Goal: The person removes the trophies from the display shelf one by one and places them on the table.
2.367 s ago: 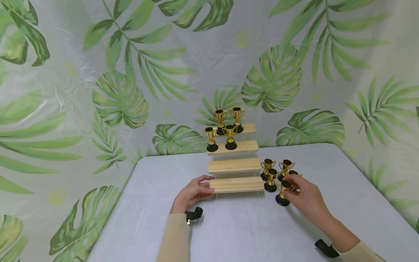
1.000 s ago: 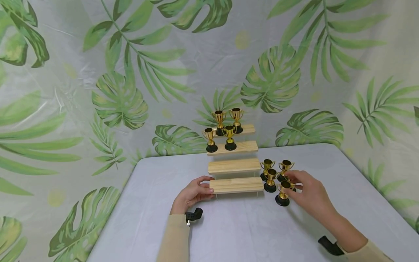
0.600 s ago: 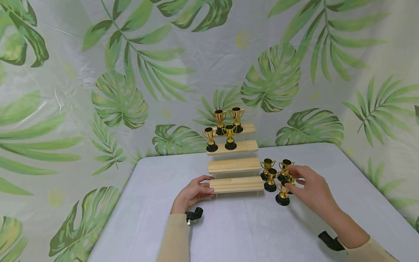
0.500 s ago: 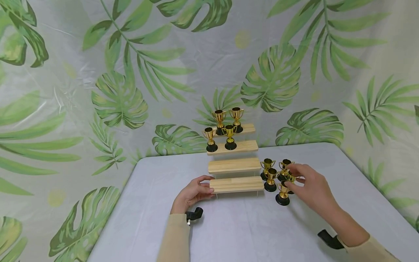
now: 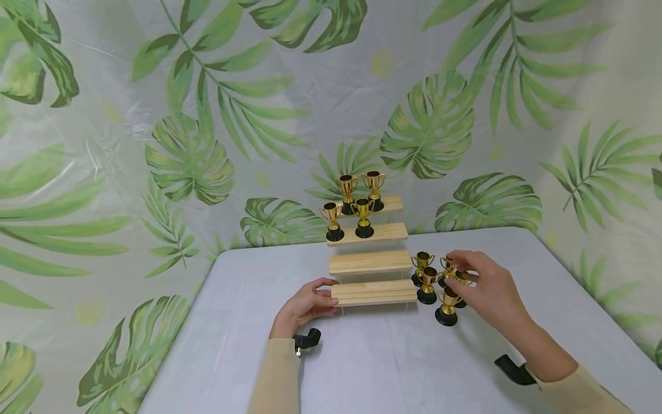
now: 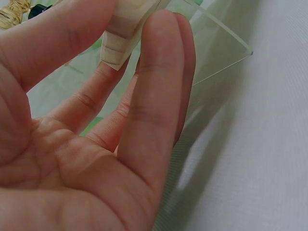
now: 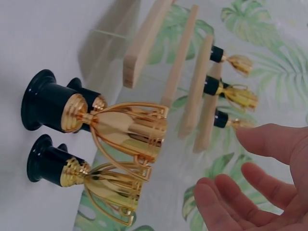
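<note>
A tiered stand [image 5: 373, 293] has four pale wooden steps on clear supports. My left hand [image 5: 306, 302] holds the left end of its lowest step between thumb and fingers; in the left wrist view that wooden end [image 6: 115, 48] sits at the fingertips. My right hand [image 5: 488, 290] hovers at a cluster of small gold trophy cups on black bases, partly covering the rear ones. The front cup [image 5: 447, 307] stands upright just below it. In the right wrist view, thumb and fingers [image 7: 219, 197] are apart with nothing between them, beyond the cups [image 7: 130, 132].
Two gold cups [image 5: 373, 183] stand on the top step and two more [image 5: 364, 214] on the step below. A white cloth [image 5: 362, 362] covers the table. Behind it hangs a leaf-patterned curtain [image 5: 331, 86].
My right hand has moved from the front cup up towards the rear of the cluster, then slightly left. The cups stay standing where they were. My left hand keeps its place on the step.
</note>
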`<state>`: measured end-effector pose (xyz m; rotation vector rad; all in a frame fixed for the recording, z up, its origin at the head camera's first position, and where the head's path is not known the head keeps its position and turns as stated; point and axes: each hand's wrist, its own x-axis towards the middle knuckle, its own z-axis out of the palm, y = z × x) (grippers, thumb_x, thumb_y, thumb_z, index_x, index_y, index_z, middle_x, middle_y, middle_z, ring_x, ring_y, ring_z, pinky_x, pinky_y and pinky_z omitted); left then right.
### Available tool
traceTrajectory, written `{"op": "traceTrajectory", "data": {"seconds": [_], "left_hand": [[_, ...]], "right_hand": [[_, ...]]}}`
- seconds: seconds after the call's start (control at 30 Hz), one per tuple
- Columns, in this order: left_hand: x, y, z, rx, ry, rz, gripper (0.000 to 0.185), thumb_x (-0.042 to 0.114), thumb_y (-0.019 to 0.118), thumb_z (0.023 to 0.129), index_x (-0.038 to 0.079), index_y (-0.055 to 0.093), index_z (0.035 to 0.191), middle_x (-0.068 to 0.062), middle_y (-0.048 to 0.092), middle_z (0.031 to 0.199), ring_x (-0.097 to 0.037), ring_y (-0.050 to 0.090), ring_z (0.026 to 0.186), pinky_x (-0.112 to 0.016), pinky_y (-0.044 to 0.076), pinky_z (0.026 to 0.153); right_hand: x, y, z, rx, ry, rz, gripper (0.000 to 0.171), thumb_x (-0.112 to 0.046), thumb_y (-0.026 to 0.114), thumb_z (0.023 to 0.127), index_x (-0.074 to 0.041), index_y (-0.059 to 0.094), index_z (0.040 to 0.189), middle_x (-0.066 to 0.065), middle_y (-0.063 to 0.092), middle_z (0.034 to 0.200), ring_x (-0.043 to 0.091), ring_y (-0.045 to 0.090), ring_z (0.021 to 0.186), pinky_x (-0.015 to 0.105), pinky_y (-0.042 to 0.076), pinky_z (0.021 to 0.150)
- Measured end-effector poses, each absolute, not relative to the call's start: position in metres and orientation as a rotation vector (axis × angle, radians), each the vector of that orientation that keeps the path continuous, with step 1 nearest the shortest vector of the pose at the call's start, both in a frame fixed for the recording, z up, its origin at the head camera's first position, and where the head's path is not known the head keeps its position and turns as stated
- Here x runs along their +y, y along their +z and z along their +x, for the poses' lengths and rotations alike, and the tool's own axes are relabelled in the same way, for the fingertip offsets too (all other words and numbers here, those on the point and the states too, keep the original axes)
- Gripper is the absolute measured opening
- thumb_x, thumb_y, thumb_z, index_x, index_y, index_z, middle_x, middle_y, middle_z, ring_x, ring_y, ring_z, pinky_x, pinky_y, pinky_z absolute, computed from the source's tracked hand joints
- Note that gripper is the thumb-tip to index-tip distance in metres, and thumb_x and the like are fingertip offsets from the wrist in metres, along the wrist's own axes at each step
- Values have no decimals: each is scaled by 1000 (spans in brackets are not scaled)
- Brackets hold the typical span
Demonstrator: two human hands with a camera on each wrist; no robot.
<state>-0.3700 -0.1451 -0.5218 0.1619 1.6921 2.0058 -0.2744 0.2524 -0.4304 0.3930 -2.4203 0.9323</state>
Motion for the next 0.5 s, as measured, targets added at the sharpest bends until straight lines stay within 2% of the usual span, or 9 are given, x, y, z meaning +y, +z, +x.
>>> {"op": "traceTrajectory", "data": {"seconds": [0.23, 0.4, 0.5], "left_hand": [[-144, -521, -368, 1699, 2004, 177, 57, -4, 74, 85, 1, 52, 137, -22, 65, 115, -27, 70, 95, -37, 59, 82], [-145, -520, -368, 1702, 2001, 179, 58, -3, 75, 84, 1, 53, 137, -21, 66, 114, -26, 70, 92, -36, 60, 80], [-145, -520, -367, 1702, 2000, 183, 58, -3, 75, 84, 2, 53, 138, -21, 66, 113, -26, 70, 92, -35, 60, 79]], "right_hand": [[245, -422, -277, -2389, 947, 389, 49, -7, 83, 82, -9, 65, 128, 4, 65, 114, 22, 62, 100, 14, 53, 80], [239, -414, -280, -2377, 954, 392, 50, -10, 83, 84, -11, 64, 130, 1, 64, 112, 20, 62, 99, 26, 56, 82], [234, -408, -281, -2371, 964, 387, 50, -10, 83, 83, -12, 64, 130, 1, 64, 113, 22, 63, 99, 18, 55, 81]]}}
